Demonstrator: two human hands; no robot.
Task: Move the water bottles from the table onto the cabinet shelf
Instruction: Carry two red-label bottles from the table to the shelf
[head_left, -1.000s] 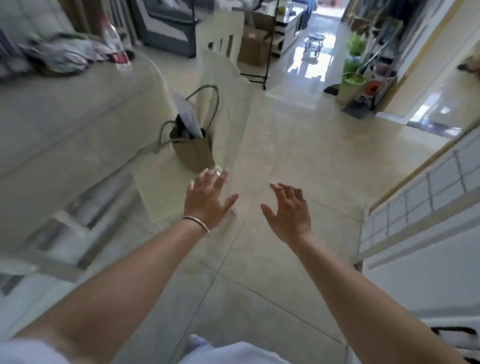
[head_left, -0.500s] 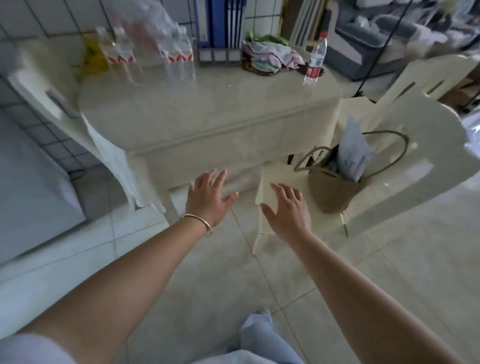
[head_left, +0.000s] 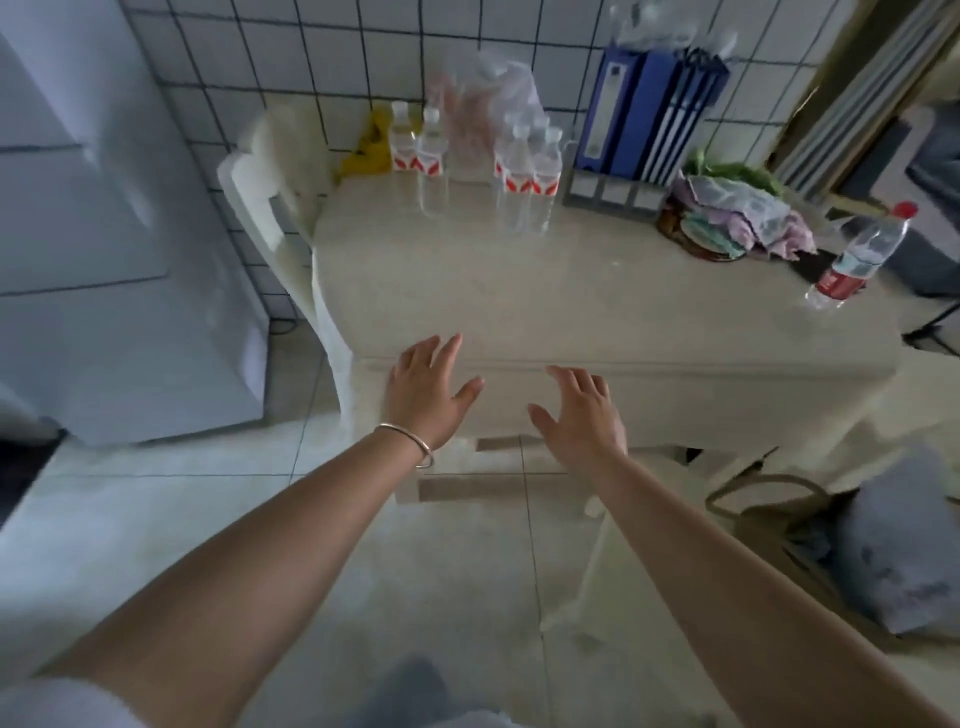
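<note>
Several clear water bottles (head_left: 519, 176) with red-and-white labels stand at the back of the beige table (head_left: 571, 301), near the tiled wall. One more bottle (head_left: 857, 254) with a red cap and red label stands alone at the table's right edge. My left hand (head_left: 426, 389), with a bracelet on the wrist, and my right hand (head_left: 582, 415) are both stretched out in front of the table's near edge, fingers spread, holding nothing. No cabinet shelf shows in this view.
Blue binders (head_left: 644, 104) stand in a rack at the back right, beside a pile of cloths (head_left: 737, 218). A pale chair (head_left: 275, 208) stands at the table's left end, a white appliance (head_left: 104, 234) further left. A brown bag (head_left: 810, 530) sits lower right.
The view has swung left from the hallway floor to face the table head-on, and the table is nearer. Both hands stay outstretched and empty.
</note>
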